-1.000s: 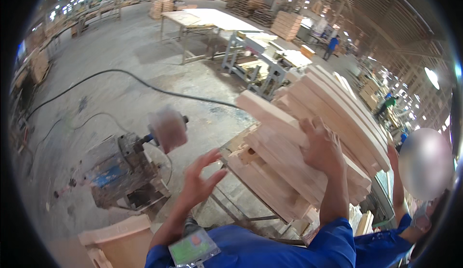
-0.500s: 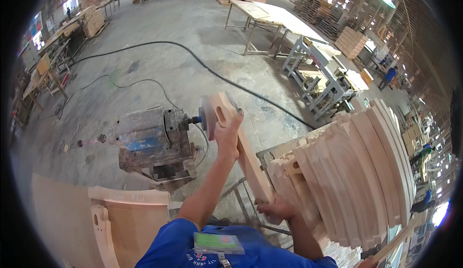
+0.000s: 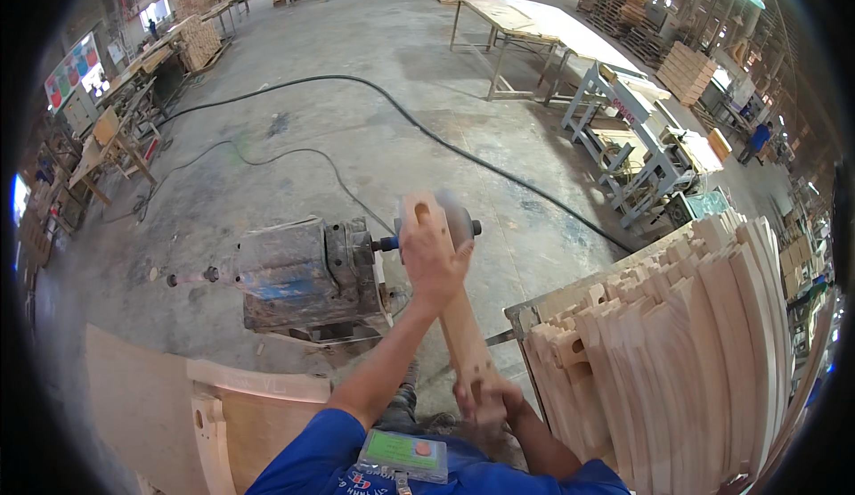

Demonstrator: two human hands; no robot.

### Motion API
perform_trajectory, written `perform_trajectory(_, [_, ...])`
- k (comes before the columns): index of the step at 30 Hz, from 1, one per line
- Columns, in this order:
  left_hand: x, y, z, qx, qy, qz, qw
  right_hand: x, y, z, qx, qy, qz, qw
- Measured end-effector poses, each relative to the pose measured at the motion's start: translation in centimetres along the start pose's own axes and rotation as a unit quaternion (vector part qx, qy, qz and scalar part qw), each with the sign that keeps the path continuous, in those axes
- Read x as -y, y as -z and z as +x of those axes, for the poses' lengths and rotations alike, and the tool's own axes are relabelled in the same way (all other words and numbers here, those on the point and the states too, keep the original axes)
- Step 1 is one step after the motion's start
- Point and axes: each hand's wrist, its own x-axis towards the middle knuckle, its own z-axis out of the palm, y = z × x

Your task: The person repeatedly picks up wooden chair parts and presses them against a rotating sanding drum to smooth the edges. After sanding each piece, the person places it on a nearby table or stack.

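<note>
A long, pale wooden piece point(image 3: 456, 317) with a round hole near its far end is held endwise against the spinning drum point(image 3: 457, 219) of a floor-standing sanding motor point(image 3: 303, 274); the drum is blurred by rotation. The piece runs from the person's lap out to the drum, above the concrete floor point(image 3: 356, 85).

Left hand point(image 3: 432, 254): laid over the far end of the piece, palm down, fingers wrapped around its edge and pressing it toward the drum. The forearm reaches straight forward, the elbow nearly extended, in a blue sleeve point(image 3: 303, 459).

Right hand point(image 3: 485, 399): fingers closed around the near end of the piece, close to the body, the forearm bent sharply inward.

For a clean result, the contact is best kept light and even, the left hand steering the end across the drum while the right hand sets the angle; fingers should stay clear of the abrasive, since they appear just beside it.

To the right, a stack of similar curved pieces point(image 3: 677, 352) stands on edge. At lower left lie curved wooden panels point(image 3: 214, 406). A black cable point(image 3: 463, 152) crosses the floor toward worktables point(image 3: 543, 27) beyond.
</note>
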Motion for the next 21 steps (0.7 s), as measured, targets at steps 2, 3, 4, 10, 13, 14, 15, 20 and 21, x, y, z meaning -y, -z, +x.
perform_trajectory(2, [0.5, -2.5, -0.4, 0.086, -0.082, 0.053, 0.992, 3.4, 1.1, 5.6, 0.007, -0.011, 0.135, 0.991])
perform_trajectory(3, [0.6, -3.6, -0.6, 0.128, -0.126, 0.076, 0.981, 5.4, 2.4, 8.9, 0.01, -0.028, 0.2, 0.979])
perform_trajectory(4, [0.4, -5.1, -0.1, 0.16, -0.151, 0.069, 0.973, 8.3, 3.8, 12.2, 0.12, 0.031, 0.112, 0.986])
perform_trajectory(10, [4.2, -3.0, -2.0, 0.251, -0.177, 0.095, 0.947, 2.9, 4.4, 10.3, -0.05, 0.011, 0.167, 0.985])
perform_trajectory(13, [2.1, -0.6, -8.6, 0.266, -0.209, -0.013, 0.941, -4.3, 5.3, 0.2, 0.021, 0.015, 0.077, 0.997])
perform_trajectory(14, [1.0, 0.0, -9.2, 0.261, -0.194, -0.03, 0.945, -5.0, 5.5, -2.1, 0.032, -0.006, 0.066, 0.997])
perform_trajectory(15, [0.1, 0.6, -9.6, 0.261, -0.189, -0.045, 0.946, -4.1, 5.2, -2.4, -0.049, 0.022, -0.075, 0.996])
perform_trajectory(20, [2.8, -1.9, -1.5, 0.195, -0.183, 0.075, 0.961, 6.6, -1.8, 8.8, -0.216, 0.201, -0.87, 0.395])
perform_trajectory(21, [3.8, -2.5, -1.0, 0.18, -0.182, 0.079, 0.963, 6.7, -2.6, 9.9, -0.254, 0.164, -0.885, 0.353])
